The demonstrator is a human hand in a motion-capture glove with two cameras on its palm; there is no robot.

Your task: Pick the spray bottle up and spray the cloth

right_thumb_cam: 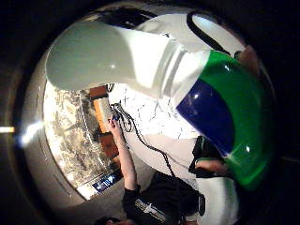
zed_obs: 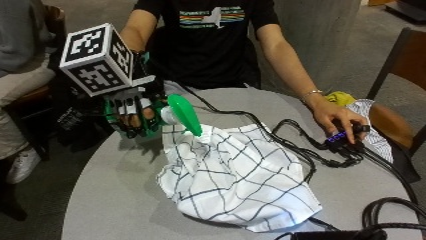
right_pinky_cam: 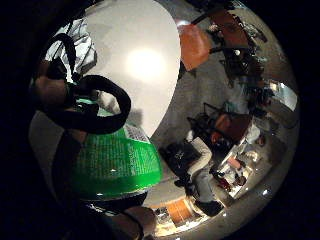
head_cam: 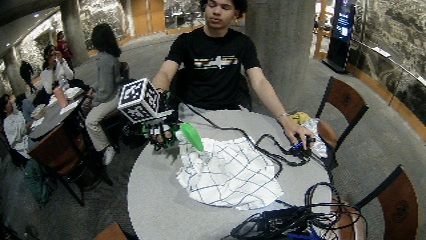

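Nearest the outside camera lies the cloth (zed_obs: 233,175), white with a dark grid, crumpled in a loose heap on the round grey worktop (zed_obs: 113,200). Its upper edge reaches toward my right hand (zed_obs: 133,114).

My right hand is raised above the worktop's edge, just beyond that upper edge of the cloth. Its gloved fingers (zed_obs: 130,111) are curled around the spray bottle (zed_obs: 174,113), closed on the bottle's body. The bottle is tilted, and its green spray head (zed_obs: 185,115) slants downward over the near corner of the cloth. From the outside view I cannot tell whether the head touches the fabric or hangs just clear of it.

The thumb side palm view shows the bottle lying close against my palm: a white neck (right_thumb_cam: 154,61) widening into a green body with a blue band (right_thumb_cam: 208,112). The little finger side palm view shows the green label with white print (right_pinky_cam: 117,160) filling the space before the palm, with a black strap of the hand crossing it.

My bare left hand (zed_obs: 341,122) rests on the far side of the worktop, well apart from the cloth, over a small dark device (zed_obs: 339,140). Black cables (zed_obs: 293,145) run across the worktop from that device and beside the cloth's far edge. A further bundle of cables (head_cam: 293,220) lies at the worktop's near edge in the wide outside view.
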